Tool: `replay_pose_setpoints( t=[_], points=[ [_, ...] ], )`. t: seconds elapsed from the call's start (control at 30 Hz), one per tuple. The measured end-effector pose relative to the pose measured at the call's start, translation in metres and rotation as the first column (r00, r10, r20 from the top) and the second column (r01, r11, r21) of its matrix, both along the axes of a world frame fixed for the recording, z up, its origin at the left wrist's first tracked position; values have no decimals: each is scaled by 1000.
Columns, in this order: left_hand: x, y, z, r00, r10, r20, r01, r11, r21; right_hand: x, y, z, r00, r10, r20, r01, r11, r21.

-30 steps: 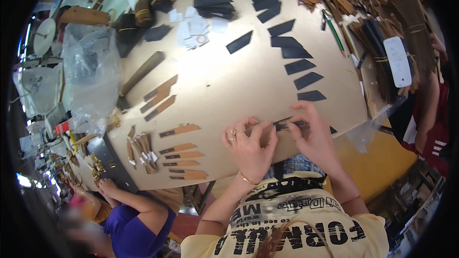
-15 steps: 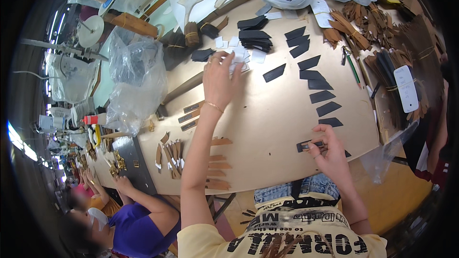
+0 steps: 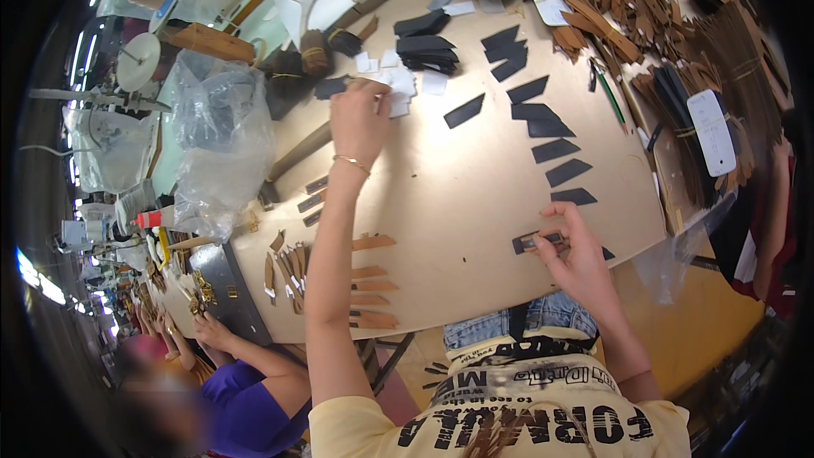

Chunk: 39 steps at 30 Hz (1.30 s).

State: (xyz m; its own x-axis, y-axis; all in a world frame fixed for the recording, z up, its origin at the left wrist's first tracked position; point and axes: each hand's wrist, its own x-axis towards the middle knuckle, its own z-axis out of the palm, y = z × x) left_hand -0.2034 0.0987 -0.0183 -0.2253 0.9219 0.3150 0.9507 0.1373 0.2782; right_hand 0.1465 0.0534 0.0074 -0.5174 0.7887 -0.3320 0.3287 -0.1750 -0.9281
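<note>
My left hand (image 3: 360, 123) reaches to the far side of the table, its fingers bent and drawn together at the edge of a scatter of small white squares (image 3: 400, 80). Whatever those fingertips pinch is hidden. Beside them lies a small black piece (image 3: 332, 86). Close to the near edge, my right hand (image 3: 577, 250) is closed, thumb and fingers pinching a short black strap piece (image 3: 524, 244) with a brown part on top. A column of slanted black pieces (image 3: 555, 150) runs up the table from that hand, and one more black piece (image 3: 465, 111) lies apart.
Stacked black pieces (image 3: 426, 53) stand at the back. Brown strips (image 3: 373, 273) lie near the left forearm. Bundled brown pieces with a white tag (image 3: 710, 131) fill the right side. A clear plastic bag (image 3: 220, 136) and a co-worker in a purple top (image 3: 254, 399) are on the left.
My left hand's fingers have curled together at the white squares, where they were more spread before. The right hand keeps its hold on the strap piece. The whole view has shifted slightly.
</note>
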Motion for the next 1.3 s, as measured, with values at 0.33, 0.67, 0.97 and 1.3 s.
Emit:
replay_pose_setpoints(
  t=[0.33,0.67,0.97,1.3],
  points=[
    [27,-46,25,965,35,261,-58,995,81,3,2,-4,1000,11,10,-11,997,-80],
    [134,-114,-9,615,-788,28,786,615,60,1,4,-1,998,26,60,-19,994,-106],
    [128,-109,-18,519,-853,-54,852,521,-38,0,5,0,993,30,116,-15,992,-128],
    [120,-103,-22,479,-863,162,878,471,-85,0,3,-3,998,-2,62,8,995,-98]
  ],
)
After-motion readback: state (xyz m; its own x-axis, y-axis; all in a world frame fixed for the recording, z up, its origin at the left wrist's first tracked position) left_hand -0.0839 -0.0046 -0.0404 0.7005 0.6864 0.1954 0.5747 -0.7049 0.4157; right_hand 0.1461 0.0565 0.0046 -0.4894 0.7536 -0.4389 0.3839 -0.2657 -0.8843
